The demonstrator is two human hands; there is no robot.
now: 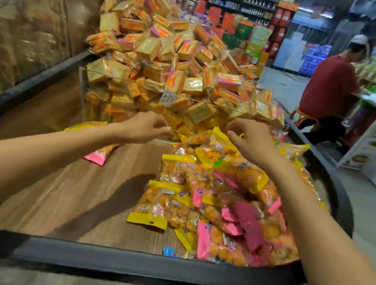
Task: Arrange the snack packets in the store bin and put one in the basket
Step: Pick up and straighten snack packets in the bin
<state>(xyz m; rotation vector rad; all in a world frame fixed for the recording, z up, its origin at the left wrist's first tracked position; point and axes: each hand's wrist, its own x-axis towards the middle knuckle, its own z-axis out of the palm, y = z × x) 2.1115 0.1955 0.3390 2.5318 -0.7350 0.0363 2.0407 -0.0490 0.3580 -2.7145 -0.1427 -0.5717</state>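
A wooden-floored store bin with a black rim (91,254) holds a heap of yellow and pink snack packets (217,197) on its right half. Both my arms reach over it toward the clear divider at the back. My left hand (146,126) hovers with fingers loosely curled and nothing visibly in them. My right hand (246,133) hangs above the top of the heap, fingers bent down close to an upright yellow packet (217,140); whether they touch it is unclear. One pink-ended packet (99,155) lies alone under my left forearm. No basket is in view.
Behind the clear divider (184,97) rises a tall pile of orange square packets (171,59). The bin's left half shows bare wood (78,188). A person in a red shirt (326,91) sits at the right by a counter. Shelves stand at the back.
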